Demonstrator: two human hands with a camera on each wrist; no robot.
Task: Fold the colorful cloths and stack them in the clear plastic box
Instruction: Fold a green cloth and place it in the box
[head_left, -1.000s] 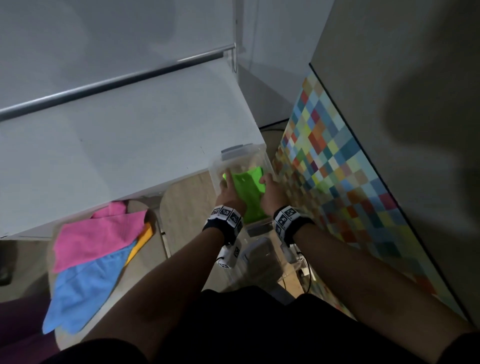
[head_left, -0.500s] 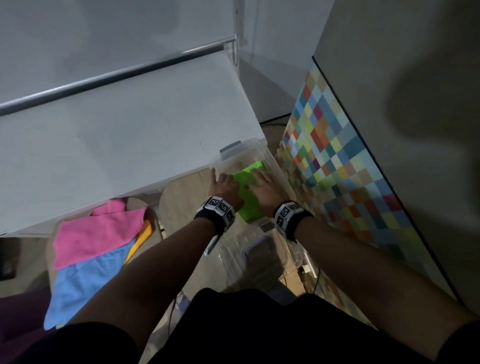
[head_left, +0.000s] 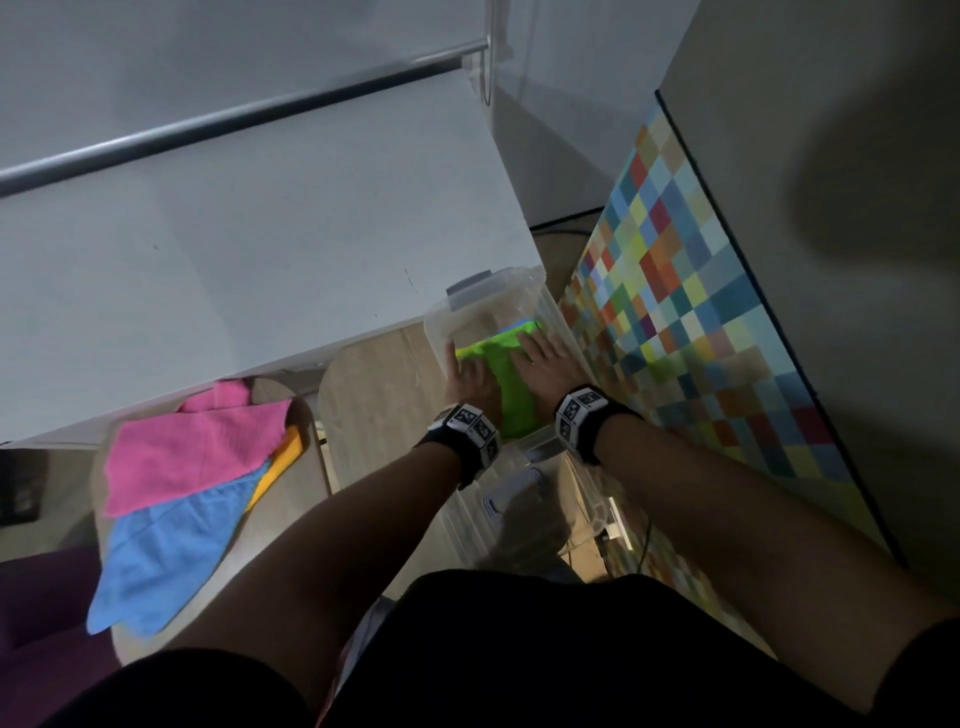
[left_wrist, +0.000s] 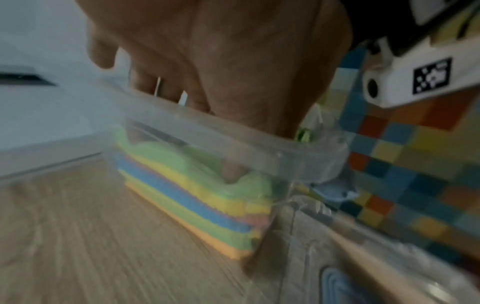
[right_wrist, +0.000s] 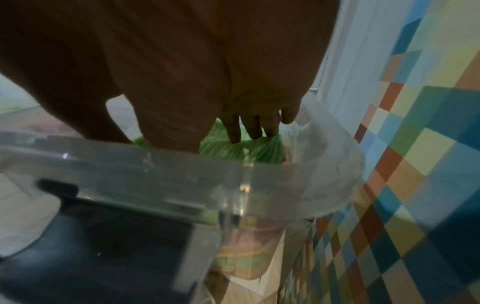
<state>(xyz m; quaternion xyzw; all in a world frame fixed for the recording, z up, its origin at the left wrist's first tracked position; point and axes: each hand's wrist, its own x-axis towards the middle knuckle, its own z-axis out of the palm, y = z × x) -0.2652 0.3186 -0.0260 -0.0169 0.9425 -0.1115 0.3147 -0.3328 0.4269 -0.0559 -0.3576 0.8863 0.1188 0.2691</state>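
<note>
- Both hands reach into the clear plastic box (head_left: 441, 327), which stands on a wooden surface beside a wall of coloured squares (head_left: 691, 322).
- The left hand (head_left: 470, 376) and right hand (head_left: 540, 358) lie flat, fingers straight, pressing on a folded green cloth (head_left: 511, 374) — the top of a stack of folded cloths (left_wrist: 192, 197) inside.
- Well to the left lie unfolded cloths — pink cloth (head_left: 192, 447), blue cloth (head_left: 161, 556), orange cloth (head_left: 283, 457).

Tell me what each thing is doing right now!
green cloth: folded, top of the stack inside the box
clear plastic box: open, no lid on
left hand: flat, pressing the green cloth
right hand: flat, pressing the green cloth
pink cloth: unfolded, on the blue cloth
</note>
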